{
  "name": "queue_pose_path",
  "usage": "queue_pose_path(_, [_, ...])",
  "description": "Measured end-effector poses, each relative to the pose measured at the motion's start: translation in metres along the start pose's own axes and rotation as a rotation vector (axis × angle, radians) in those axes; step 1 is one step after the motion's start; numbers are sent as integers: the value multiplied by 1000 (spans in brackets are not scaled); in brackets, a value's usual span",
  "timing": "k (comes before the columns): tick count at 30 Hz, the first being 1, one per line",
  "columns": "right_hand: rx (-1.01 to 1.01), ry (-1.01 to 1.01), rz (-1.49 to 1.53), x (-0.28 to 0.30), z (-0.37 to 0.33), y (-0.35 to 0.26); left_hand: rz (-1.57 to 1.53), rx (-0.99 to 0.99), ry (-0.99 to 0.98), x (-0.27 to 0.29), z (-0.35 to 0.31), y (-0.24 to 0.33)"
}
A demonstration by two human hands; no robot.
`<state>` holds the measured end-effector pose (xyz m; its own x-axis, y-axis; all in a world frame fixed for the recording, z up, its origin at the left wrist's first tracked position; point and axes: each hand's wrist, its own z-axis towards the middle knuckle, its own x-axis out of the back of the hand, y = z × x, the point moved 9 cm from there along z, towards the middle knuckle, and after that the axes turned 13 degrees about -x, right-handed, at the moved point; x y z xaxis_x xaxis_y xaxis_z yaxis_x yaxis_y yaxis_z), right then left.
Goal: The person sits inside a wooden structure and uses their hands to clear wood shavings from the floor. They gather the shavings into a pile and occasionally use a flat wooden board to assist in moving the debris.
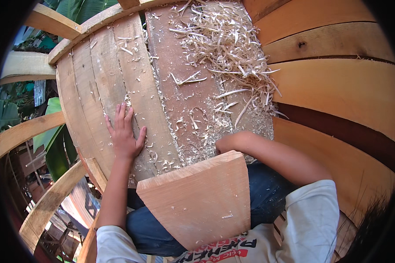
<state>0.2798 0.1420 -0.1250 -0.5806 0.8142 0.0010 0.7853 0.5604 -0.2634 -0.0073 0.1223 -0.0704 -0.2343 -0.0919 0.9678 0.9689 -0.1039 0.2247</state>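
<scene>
My left hand [125, 133] lies flat on the plank floor [105, 65], its fingers spread and nothing in it. A broad, pale reddish wooden board [202, 201] is propped in front of my body, over my legs, with its rough cut end facing away from me. Beyond that end my right hand [227, 141] is bent down close to the floor and the board's far corner. Its fingers are hidden, so what they touch or hold does not show. A few small shavings cling to the board's face.
A large heap of curled wood shavings [226, 39] covers the far right of the floor, with loose curls scattered nearer. Orange-brown planks [333, 83] form a wall on the right. On the left, open wooden framing [28, 131] edges the floor, with leaves beyond it.
</scene>
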Motion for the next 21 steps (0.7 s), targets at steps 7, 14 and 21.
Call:
queue_pose_path(7, [259,648,360,130,-49,-35,-39,9,3,2,3,2])
queue_pose_path(14, [20,71,-32,80,-44,-17,-48,12,-2,0,-2,-2])
queue_pose_path(21, [85,302,102,118,-2,-24,-31,14,1,-3,-1,-3])
